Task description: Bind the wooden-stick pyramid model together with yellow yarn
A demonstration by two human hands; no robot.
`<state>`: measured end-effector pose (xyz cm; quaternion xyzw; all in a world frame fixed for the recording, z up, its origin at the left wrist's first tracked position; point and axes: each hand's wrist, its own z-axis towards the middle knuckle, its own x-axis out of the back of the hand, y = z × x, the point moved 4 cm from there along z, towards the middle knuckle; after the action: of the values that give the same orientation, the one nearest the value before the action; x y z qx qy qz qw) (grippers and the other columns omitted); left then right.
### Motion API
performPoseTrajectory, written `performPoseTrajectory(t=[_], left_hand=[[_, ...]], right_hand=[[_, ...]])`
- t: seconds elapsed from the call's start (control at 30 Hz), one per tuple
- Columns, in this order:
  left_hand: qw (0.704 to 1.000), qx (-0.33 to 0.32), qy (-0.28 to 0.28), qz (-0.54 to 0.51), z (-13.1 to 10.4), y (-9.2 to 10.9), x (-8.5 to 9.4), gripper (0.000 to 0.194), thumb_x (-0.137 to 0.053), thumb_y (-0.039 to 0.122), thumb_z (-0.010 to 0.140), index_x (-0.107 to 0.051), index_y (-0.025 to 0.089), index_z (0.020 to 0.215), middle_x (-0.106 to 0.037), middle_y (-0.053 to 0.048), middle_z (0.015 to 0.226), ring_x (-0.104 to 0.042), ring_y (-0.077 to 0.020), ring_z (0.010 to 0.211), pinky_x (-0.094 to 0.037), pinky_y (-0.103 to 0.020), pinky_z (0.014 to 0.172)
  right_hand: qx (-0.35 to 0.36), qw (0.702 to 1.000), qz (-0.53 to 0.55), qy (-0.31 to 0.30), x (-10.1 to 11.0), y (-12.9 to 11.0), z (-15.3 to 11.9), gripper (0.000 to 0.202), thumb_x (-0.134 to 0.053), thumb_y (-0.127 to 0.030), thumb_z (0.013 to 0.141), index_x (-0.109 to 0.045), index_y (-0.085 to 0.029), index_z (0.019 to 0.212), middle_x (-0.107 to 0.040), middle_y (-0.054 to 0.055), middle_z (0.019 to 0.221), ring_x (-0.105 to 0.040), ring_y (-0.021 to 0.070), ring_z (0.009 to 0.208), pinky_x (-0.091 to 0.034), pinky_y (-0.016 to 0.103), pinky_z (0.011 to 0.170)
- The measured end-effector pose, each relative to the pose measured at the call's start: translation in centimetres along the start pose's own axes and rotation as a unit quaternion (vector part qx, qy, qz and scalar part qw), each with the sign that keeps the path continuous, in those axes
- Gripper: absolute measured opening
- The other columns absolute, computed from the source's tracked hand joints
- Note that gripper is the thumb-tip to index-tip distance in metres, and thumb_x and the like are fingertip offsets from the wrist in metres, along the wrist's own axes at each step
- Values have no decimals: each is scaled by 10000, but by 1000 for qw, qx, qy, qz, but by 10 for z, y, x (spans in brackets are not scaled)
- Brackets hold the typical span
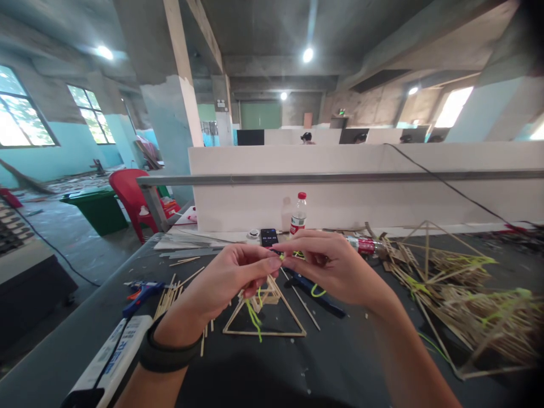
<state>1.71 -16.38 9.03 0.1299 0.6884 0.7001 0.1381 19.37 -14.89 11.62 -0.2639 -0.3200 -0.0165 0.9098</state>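
A small pyramid-like frame of thin wooden sticks (264, 333) stands on the dark table in front of me, its top hidden behind my fingers. My left hand (227, 277), with a black band on the wrist, is closed in a pinch at the frame's tip. Bright yellow-green cord (254, 318) hangs from there down into the frame. From the other side, my right hand (329, 263) pinches the same cord, thumb against forefinger. The fingertips of both hands nearly meet, and a bit of cord shows between them. A loop of cord (317, 291) dangles below my right hand.
Loose sticks (168, 297), a blue glue gun (144, 297) and a white power strip (113, 354) lie left. Behind my hands are a phone (268, 237) and an upright bottle (298, 213). Another bottle (364, 245) lies near a heap of stick frames (480, 306) at right.
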Motion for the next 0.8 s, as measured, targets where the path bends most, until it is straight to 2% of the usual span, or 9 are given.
performPoseTrajectory(t=[0.13, 0.3, 0.43, 0.6, 0.8], left_hand=[[1000, 15, -15, 16, 0, -1, 2, 195, -761, 335, 778, -740, 145, 815, -548, 9, 664, -354, -50, 500, -247, -174, 421], [998, 7, -44, 32, 1, 1, -1, 219, -709, 380, 828, -703, 163, 794, -450, 41, 580, -286, -69, 489, -193, -202, 423], [998, -4, -57, 20, 0, 0, -4, 293, -661, 432, 862, -636, 163, 748, -448, 32, 637, -275, -72, 511, -167, -219, 450], [1000, 15, -24, -1, 1, -5, 2, 295, -637, 446, 878, -648, 169, 776, -428, 36, 634, -291, -76, 516, -179, -228, 467], [997, 17, 2, -78, 5, -7, 9, 305, -638, 407, 889, -601, 155, 721, -299, 58, 607, -255, -66, 516, -181, -212, 467]], right_hand=[[-6, 999, 35, -21, 0, 0, 0, 155, -657, -288, 926, -756, -239, 1034, -697, 37, 891, -534, 100, 650, -373, 233, 508], [-29, 999, -2, -17, 0, 0, -1, 128, -635, -311, 931, -702, -202, 926, -640, 3, 758, -396, 73, 501, -317, 243, 467], [-48, 999, 0, -19, -5, 0, -1, 91, -581, -284, 948, -598, -196, 932, -522, -36, 649, -366, 71, 466, -264, 250, 436], [-66, 997, -10, 31, -5, 6, 0, 51, -520, -251, 973, -518, -209, 943, -474, -40, 676, -355, 69, 461, -249, 258, 436], [-88, 992, -38, 84, 0, 18, 0, 54, -503, -232, 979, -491, -219, 928, -413, -57, 643, -348, 70, 462, -258, 257, 457]])
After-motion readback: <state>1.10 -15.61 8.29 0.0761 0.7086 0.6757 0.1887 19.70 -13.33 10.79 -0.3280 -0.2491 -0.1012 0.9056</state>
